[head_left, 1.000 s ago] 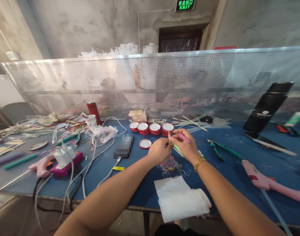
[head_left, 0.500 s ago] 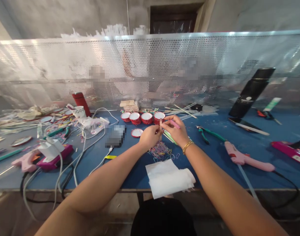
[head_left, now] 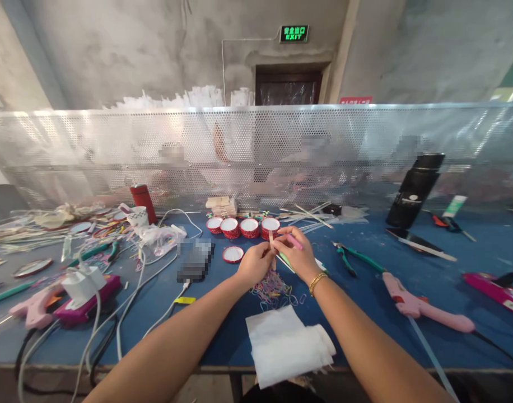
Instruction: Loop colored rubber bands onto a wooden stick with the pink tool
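Note:
My left hand (head_left: 256,262) is closed on a thin wooden stick (head_left: 271,242) that stands upright between both hands. Around a pink pen-like tool (head_left: 294,241) the fingers of my right hand (head_left: 296,252) are closed, with their tips at the stick. Just below the hands lies a pile of small coloured loops (head_left: 272,289). Stacks of red-rimmed round pieces with white tops (head_left: 249,226) stand behind my hands, and a single one (head_left: 233,254) lies left of them. A white cloth (head_left: 281,344) rests at the table's front edge.
On the blue table (head_left: 223,330), a phone (head_left: 195,260), cables and a power strip (head_left: 88,302) lie left. Pliers (head_left: 344,258), a pink glue gun (head_left: 424,308) and a leaning black bottle (head_left: 415,190) are right. A perforated metal screen (head_left: 239,151) runs behind; people show faintly beyond.
The view has tilted upward, so the table and hands sit lower and an exit sign shows. Both hands stay together at the stick, which shows more clearly.

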Available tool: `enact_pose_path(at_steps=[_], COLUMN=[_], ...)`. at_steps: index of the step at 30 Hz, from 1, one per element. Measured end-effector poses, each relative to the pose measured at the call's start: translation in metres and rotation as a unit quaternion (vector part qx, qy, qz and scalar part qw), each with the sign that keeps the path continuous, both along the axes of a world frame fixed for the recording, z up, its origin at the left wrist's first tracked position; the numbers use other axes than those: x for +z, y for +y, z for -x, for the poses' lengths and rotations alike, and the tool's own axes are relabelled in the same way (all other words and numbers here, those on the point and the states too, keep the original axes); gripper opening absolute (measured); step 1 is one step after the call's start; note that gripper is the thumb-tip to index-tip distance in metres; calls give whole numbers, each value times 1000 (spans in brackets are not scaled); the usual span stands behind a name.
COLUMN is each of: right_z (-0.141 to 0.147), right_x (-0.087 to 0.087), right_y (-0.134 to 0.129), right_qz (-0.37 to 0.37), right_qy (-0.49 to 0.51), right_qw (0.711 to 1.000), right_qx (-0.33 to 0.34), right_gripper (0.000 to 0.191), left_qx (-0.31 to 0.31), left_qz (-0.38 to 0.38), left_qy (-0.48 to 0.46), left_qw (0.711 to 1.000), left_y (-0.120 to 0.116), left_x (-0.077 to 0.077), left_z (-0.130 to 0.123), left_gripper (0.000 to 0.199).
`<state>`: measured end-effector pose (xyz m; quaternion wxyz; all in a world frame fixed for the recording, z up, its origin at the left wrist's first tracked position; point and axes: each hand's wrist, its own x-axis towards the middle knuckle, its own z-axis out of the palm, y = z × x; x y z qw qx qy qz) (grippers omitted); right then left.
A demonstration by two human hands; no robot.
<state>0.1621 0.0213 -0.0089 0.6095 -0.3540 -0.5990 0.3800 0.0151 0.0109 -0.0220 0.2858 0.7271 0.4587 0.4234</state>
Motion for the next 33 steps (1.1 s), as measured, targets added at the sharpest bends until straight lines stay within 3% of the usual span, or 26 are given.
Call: enact_pose_path(at_steps=[4, 9, 13, 18, 22, 25, 33], right_z=[1, 1, -1, -6, -6, -4, 2], right_x=[-2, -2, 0, 6, 7, 7, 9], right_y=[1, 2, 2, -4, -8, -9, -16], right_qz=[-3, -14, -20, -38, -65, -83, -93], right_qy=[10, 11, 14, 26, 2, -8, -23], right_qw=[1000, 1000, 1000, 997, 996, 994, 991], right_qx=[12, 16, -20, -56, -60, -65, -90], right_gripper=[34, 35, 31, 44, 24, 15, 17], left_qx=[-40, -50, -48, -36, -47, -49, -64], left_qz=[45, 48, 63, 97, 89, 85, 68], left_qy=[-74, -93, -133, -176, -197, -193, -156], left_qw=[995, 993, 988, 979, 975, 976, 983], left_y=[0, 0, 3, 4, 4, 5, 4], left_x=[0, 1, -1, -1, -3, -4, -7], left_z=[-3, -4, -3, -4, -6, -6, -4], left_gripper=[37, 38, 34, 34, 36, 40, 42])
